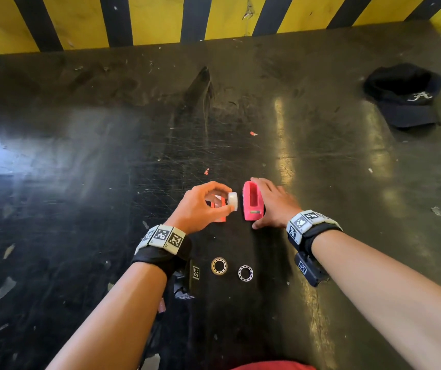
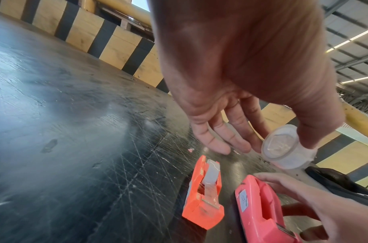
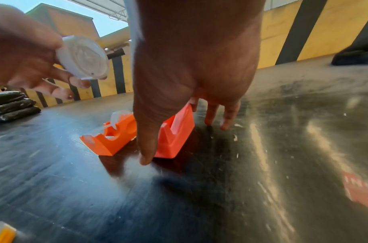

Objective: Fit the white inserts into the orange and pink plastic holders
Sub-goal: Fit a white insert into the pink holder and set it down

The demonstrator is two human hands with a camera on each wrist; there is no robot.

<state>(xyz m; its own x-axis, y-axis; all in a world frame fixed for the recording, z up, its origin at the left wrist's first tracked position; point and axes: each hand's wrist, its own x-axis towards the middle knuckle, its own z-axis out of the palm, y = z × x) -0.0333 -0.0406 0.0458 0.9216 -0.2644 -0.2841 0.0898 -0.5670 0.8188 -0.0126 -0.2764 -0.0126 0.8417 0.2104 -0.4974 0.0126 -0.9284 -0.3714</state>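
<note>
My left hand [image 1: 228,199] pinches a white round insert [image 1: 233,201] [image 2: 287,148] [image 3: 83,55] between thumb and forefinger, lifted above the table. Under that hand lies the orange holder [image 1: 220,209] [image 2: 202,194] [image 3: 112,136], with a whitish insert [image 2: 212,171] sitting in its slot. Just to its right stands the pink holder [image 1: 252,201] [image 2: 260,207] [image 3: 177,131], its slot empty. My right hand [image 1: 264,202] spans the pink holder, forefinger on its far end and thumb at its near end, holding it on the table.
Two metal bearing rings [image 1: 219,265] [image 1: 245,273] lie near me between my wrists. A black cap [image 1: 403,94] sits at the back right. A yellow and black striped wall [image 1: 214,20] bounds the scratched dark table [image 1: 107,156]. Black bags [image 3: 10,105] are stacked far left.
</note>
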